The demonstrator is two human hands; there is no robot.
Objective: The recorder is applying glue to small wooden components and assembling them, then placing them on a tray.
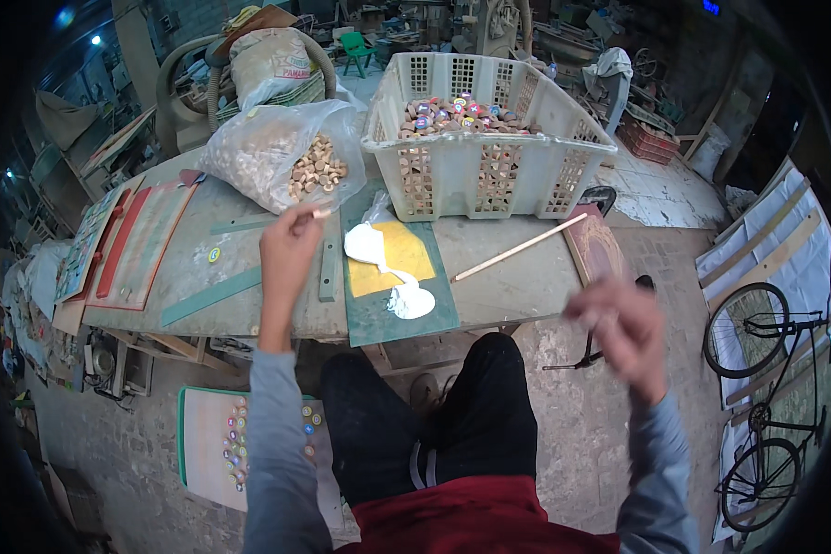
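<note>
My left hand point(289, 249) is raised over the table, its fingertips closed on a small wooden piece point(321, 213) beside the mouth of a clear plastic bag point(249, 152). Small cut wooden pieces point(318, 172) show inside that bag. To the right, my right hand point(623, 328) hangs past the table's front edge, blurred by motion, so its grip cannot be read. Between the hands lies a green board point(369, 319) with a yellow sheet point(392, 258), a white crumpled bundle point(366, 245) and a white mound point(410, 301). A thin wooden stick point(519, 247) rests to their right.
A white plastic crate point(489, 175) of round pieces with coloured tops stands at the back. Wooden block point(593, 245) lies at the right edge; green strips point(212, 294) lie left. Below is a mat point(203, 434) with coloured pieces. Bicycles point(757, 415) stand at right.
</note>
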